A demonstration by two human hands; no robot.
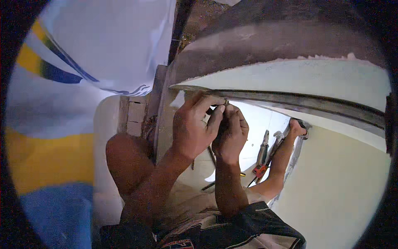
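My left hand (194,126) and my right hand (231,135) meet in the middle of the head view, thumbs and fingertips pinched round a small dark piece (226,102), apparently metal, too small to identify. They are just below the left part of a long dark rail (315,102) that runs along a pale curved edge. To the right of my right hand lie pliers (262,151), a silver wrench (277,141) and a red-and-black tool (260,169). My fingers partly hide the small piece.
My bent knee (124,151) is at the left, my bare foot (297,128) at the right. A white, yellow and blue surface (49,157) fills the left side. A brown-grey rough surface (282,37) arches above the rail; a cream panel (331,174) stands at right.
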